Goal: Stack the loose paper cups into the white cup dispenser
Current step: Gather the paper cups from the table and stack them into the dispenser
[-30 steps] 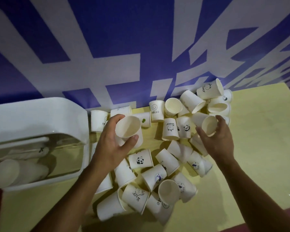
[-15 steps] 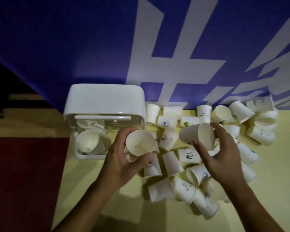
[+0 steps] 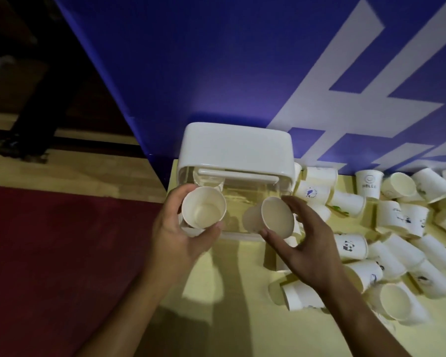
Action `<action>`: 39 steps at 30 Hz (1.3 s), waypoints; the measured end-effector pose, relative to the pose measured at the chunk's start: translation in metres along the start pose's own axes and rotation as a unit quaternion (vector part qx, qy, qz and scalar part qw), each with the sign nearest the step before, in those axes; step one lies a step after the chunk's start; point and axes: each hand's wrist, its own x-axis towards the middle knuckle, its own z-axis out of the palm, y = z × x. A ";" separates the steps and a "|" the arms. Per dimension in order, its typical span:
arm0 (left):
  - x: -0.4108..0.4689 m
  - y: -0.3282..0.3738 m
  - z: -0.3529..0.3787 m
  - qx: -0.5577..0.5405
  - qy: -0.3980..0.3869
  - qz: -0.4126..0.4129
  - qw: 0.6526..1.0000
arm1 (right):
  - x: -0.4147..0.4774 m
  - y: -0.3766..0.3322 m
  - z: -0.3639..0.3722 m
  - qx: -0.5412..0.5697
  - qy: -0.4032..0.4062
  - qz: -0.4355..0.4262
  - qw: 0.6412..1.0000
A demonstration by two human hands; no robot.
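Observation:
The white cup dispenser (image 3: 236, 148) lies against the blue wall, its clear front facing me. My left hand (image 3: 174, 240) grips a white paper cup (image 3: 203, 208), mouth toward me, in front of the dispenser's left half. My right hand (image 3: 309, 246) holds a second paper cup (image 3: 273, 218) between thumb and fingers, tipped left, in front of the dispenser's right half. Several loose paper cups (image 3: 353, 247), some printed with pandas or "HELLO", lie scattered on the yellow tabletop (image 3: 232, 287) to the right.
A blue wall with white lettering (image 3: 242, 73) rises right behind the dispenser and cups. Left of the table lies a dark red floor area (image 3: 49, 253), with wooden flooring (image 3: 75, 171) beyond it.
Both hands carried their cups left from over the pile to the dispenser's front. The view swung left, so the dispenser is now central and the pile sits at the right.

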 end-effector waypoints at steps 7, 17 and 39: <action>0.015 -0.014 0.002 0.029 -0.005 -0.017 0.999 | 0.005 -0.010 0.010 -0.005 -0.003 -0.003 1.000; 0.026 -0.050 0.017 0.104 -0.059 -0.077 0.990 | 0.011 -0.013 0.015 -0.020 0.005 -0.002 1.000; 0.023 -0.027 -0.010 -0.080 -0.008 -0.119 0.990 | 0.025 -0.059 0.078 -0.012 0.022 -0.042 0.999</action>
